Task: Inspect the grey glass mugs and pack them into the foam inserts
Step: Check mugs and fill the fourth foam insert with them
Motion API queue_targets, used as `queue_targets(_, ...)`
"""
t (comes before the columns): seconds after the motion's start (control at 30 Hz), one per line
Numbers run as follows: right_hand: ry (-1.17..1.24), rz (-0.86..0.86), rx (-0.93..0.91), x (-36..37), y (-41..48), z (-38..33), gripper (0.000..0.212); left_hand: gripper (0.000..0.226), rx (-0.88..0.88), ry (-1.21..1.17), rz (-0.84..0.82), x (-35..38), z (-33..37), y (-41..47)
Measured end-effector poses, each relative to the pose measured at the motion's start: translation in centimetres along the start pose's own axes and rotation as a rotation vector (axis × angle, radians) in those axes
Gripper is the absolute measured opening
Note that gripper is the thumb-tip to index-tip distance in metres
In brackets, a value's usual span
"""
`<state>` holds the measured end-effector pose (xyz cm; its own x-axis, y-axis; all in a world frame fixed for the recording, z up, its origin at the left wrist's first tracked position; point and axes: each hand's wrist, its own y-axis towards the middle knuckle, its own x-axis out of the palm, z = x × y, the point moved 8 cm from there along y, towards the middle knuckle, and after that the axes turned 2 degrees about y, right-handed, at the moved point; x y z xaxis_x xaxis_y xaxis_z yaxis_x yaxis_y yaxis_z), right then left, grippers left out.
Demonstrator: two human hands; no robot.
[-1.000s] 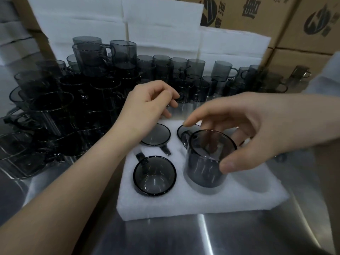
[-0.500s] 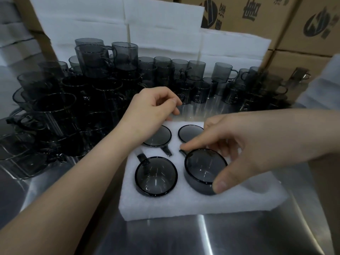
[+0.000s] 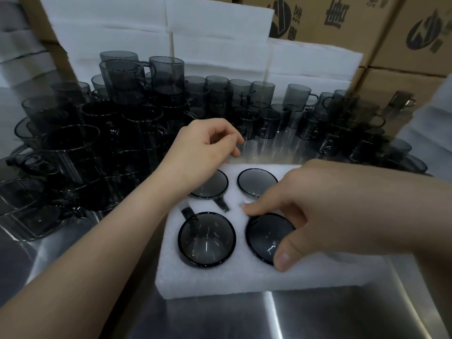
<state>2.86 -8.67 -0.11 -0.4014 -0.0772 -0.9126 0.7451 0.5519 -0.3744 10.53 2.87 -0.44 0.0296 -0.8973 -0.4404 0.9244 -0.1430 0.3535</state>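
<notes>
The fourth mug (image 3: 267,237), proud of the foam insert (image 3: 220,277) a second ago, now sits sunk between the fingers (image 3: 283,260) of the right hand (image 3: 318,204), which grip its rim. The left hand (image 3: 203,148) hovers beyond, loosely curled and empty; the insert looks full.

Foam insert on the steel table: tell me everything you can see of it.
The foam insert is a white, thick, soft-looking rectangular slab lying flat on the steel table. Its four round pockets, two by two, each hold a grey glass mug sunk nearly to the rim, with narrow slots for handles. The right hand grips the near-right mug, its fingertips on the foam. The left hand hangs over the far-left corner; contact is unclear.
</notes>
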Motion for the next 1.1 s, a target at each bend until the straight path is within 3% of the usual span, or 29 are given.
queue_targets(0.13,-0.096,-0.016,-0.007,0.5,-0.1,0.7,0.080,0.023,0.000,0.017,0.001,0.1,0.1,-0.1)
queue_targets(0.23,0.224,-0.014,-0.068,-0.4,-0.9,1.5,0.067,0.023,0.000,0.027,0.005,0.0,0.2,-0.1)
queue_targets(0.27,0.336,0.081,-0.059,-1.4,-1.0,2.5,0.059,0.024,0.000,0.030,0.008,-0.1,0.2,-0.1)
queue_targets(0.33,0.398,0.430,0.058,-4.3,-1.2,6.3,0.042,0.023,0.000,0.036,0.011,-0.1,0.2,-0.2)
queue_targets(0.4,0.257,0.722,0.296,-6.3,-2.2,10.8,0.018,0.022,0.001,0.043,0.006,0.0,0.1,-0.2)
queue_targets(0.43,0.193,0.762,0.435,-6.5,-2.6,12.9,0.012,0.022,0.001,0.045,0.003,0.1,0.1,-0.2)
queue_targets(0.53,0.118,0.582,0.708,-5.1,-2.9,17.2,0.021,0.022,0.003,0.054,-0.005,0.1,0.1,-0.1)
queue_targets(0.77,0.025,0.288,0.812,-2.3,-1.8,17.4,0.044,0.020,0.013,0.073,-0.016,0.2,0.2,-0.2)
queue_targets(0.97,0.060,0.272,0.821,-2.1,-1.6,17.5,0.053,0.020,0.023,0.089,-0.024,0.3,0.1,-0.2)
queue_targets(1.1,0.089,0.441,0.778,-3.8,-2.1,16.5,0.042,0.018,0.032,0.097,-0.031,0.4,0.1,-0.1)
